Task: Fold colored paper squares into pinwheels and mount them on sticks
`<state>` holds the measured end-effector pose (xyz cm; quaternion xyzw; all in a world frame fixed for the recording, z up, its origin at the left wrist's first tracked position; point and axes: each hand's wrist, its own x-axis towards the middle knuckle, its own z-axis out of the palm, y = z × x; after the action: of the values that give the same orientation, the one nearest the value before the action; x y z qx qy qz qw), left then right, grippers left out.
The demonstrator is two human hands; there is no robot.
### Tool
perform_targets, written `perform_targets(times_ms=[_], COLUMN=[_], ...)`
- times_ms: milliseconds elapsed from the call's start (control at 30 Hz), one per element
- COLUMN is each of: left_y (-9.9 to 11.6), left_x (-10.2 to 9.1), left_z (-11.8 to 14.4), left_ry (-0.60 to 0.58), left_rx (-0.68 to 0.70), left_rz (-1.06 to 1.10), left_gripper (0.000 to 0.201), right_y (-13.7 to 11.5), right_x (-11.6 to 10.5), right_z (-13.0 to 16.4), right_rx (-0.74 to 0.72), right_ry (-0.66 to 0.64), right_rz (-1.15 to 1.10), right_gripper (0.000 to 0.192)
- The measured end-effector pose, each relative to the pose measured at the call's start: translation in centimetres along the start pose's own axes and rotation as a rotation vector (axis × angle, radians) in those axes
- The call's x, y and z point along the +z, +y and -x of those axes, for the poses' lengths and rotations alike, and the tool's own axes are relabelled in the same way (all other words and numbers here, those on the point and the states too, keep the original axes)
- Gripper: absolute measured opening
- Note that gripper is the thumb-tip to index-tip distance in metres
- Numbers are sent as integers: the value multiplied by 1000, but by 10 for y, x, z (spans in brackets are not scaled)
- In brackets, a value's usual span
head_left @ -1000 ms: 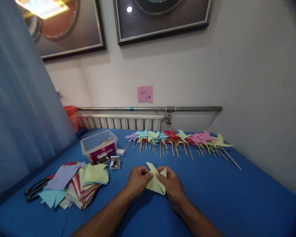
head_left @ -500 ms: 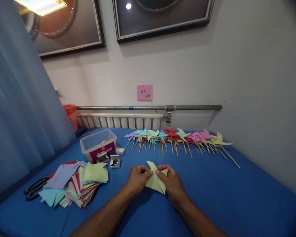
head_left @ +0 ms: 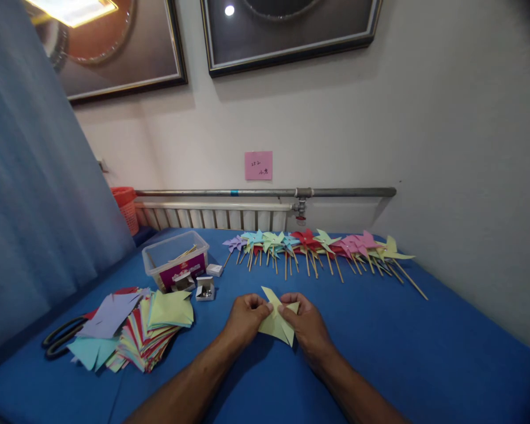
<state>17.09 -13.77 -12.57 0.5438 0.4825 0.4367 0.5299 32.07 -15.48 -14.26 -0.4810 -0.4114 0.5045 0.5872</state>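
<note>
A pale yellow paper pinwheel blank (head_left: 275, 330), slit from its corners, is held a little above the blue surface at the front middle. My left hand (head_left: 246, 318) pinches its left side between thumb and fingers. From the other side, my right hand (head_left: 304, 323) grips the paper, its thumb pressing a part near the centre. One pointed flap stands up between the two hands. The fingertips behind the paper are hidden. To the left lies a fanned stack of coloured paper squares (head_left: 170, 309), with a lilac sheet (head_left: 108, 315) and a light blue one beside it.
Finished pinwheels on sticks (head_left: 307, 238) lie in a row along the back. A clear plastic box (head_left: 176, 253) with sticks stands at left, small boxes (head_left: 205, 288) of metal bits before it. Black scissor handles (head_left: 57, 338) poke out from the papers. A pipe (head_left: 256, 193) runs along the wall.
Almost nothing differs. Both hands keep their hold on the yellow paper, and the whole view has shifted very slightly.
</note>
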Motion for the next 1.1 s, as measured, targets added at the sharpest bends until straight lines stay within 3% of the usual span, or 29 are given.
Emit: perform_targets(times_ms=[633,900,1100], left_y=[3,13,18], left_x=[0,0,-1], left_z=[2,6,9], left_ry=[2,-61,-40], left_rx=[19,-116,-145], left_rz=[-5,179,265], left_gripper=[40,37,34], right_y=[2,-2,1], right_x=[4,3,2], right_z=[4,7,6], right_rx=[1,-25,-69], right_ry=[-8,-31,-29], right_rz=[26,70,128], right_gripper=[43,38,36])
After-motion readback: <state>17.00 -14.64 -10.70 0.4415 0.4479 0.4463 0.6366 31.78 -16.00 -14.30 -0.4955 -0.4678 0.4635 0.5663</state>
